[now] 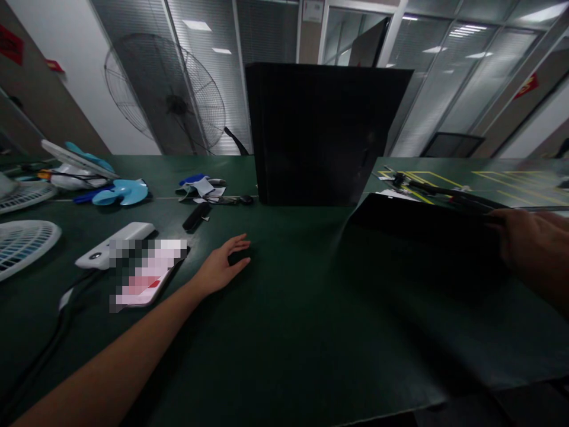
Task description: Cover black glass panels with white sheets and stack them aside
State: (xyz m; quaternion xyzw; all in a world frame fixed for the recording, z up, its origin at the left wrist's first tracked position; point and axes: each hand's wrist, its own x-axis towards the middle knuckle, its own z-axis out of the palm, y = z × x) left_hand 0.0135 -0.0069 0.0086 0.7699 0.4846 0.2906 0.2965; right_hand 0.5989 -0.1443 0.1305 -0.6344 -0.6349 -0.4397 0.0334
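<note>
My right hand (pixel 528 243) grips the edge of a large, flat black panel (pixel 427 237), tilted low over the right side of the green table. Blur and shadow obscure its lower part. Nothing is in my left hand (pixel 224 264), which rests at the table's middle with thumb and fingers apart. Behind both hands stands a tall black computer case (pixel 324 136), upright. Left of my left hand lies a phone (pixel 151 284) with its screen partly blurred out. A small black object (pixel 196 217) lies just beyond that hand.
A white power strip (pixel 114 244) trails a black cable at left. White fan grilles (pixel 29 246) and a blue fan blade (pixel 122 193) lie farther left. Small parts and papers (pixel 204 188) sit beside the case. Behind the green table (pixel 284 350) stands a large wire fan (pixel 166 95).
</note>
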